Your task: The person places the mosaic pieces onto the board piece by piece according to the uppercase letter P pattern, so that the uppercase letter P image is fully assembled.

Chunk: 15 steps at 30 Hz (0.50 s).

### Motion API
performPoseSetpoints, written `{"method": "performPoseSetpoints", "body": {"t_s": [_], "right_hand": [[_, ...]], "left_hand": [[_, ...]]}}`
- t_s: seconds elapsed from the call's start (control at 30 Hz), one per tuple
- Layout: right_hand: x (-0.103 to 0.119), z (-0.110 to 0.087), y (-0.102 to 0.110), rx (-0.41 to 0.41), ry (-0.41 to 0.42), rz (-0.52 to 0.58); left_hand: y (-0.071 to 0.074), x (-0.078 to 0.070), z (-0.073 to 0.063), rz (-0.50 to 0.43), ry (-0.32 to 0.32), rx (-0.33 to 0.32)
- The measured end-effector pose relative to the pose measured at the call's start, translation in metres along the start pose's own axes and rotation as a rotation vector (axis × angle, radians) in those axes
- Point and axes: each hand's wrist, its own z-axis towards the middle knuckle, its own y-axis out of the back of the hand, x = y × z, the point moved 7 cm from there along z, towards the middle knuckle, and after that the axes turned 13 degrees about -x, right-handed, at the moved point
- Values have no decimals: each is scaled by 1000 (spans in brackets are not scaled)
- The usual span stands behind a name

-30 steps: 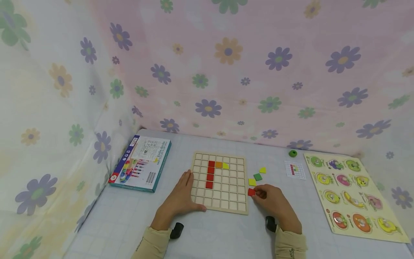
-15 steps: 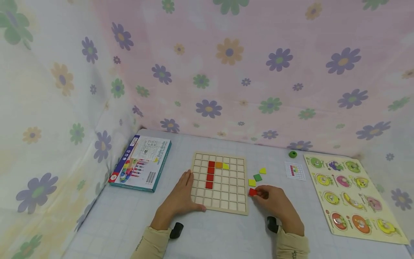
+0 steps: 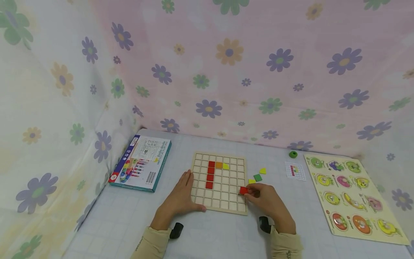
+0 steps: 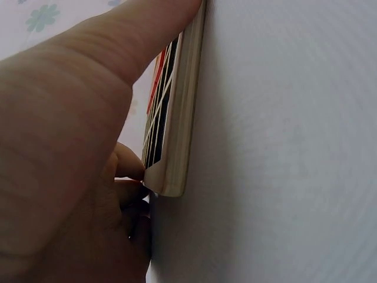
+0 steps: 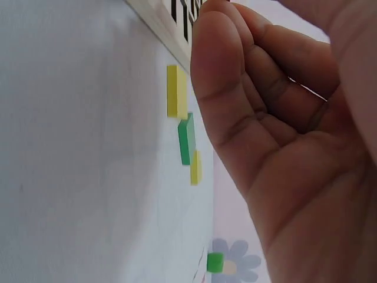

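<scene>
A wooden grid board (image 3: 226, 210) lies at the middle of the table in the head view. Several red square tiles (image 3: 210, 177) form a column in it, with an orange tile (image 3: 219, 165) and a yellow tile (image 3: 225, 166) beside the top one. My left hand (image 3: 179, 197) rests at the board's near left corner, fingers along the left side and thumb along the front edge (image 4: 181, 135). Between thumb and fingertips my right hand (image 3: 271, 202) pinches a red square tile (image 3: 243, 190) over the board's right edge. In the right wrist view that tile is hidden behind the thumb.
Right of the board lie a yellow tile (image 5: 173, 91), a green tile (image 5: 187, 140) and another yellow piece (image 3: 263, 171). Farther right are a pattern card (image 3: 300, 172), a green bead (image 3: 293, 154) and a fruit puzzle board (image 3: 323, 194). A box (image 3: 139, 163) lies on the left.
My right hand has taken the red tile from the table and carried it left to the board's right edge. The left hand stays in place.
</scene>
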Motion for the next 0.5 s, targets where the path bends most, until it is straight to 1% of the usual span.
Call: {"method": "performPoseSetpoints", "body": {"t_s": [0.2, 0.33, 0.5], "right_hand": [[13, -1, -5, -23, 35, 43], [26, 0, -14, -18, 73, 72], [42, 1, -23, -32, 135, 75]], "left_hand": [[0, 0, 0, 1, 3, -2], [1, 0, 0, 5, 1, -7], [1, -1, 0, -5, 6, -5]]}}
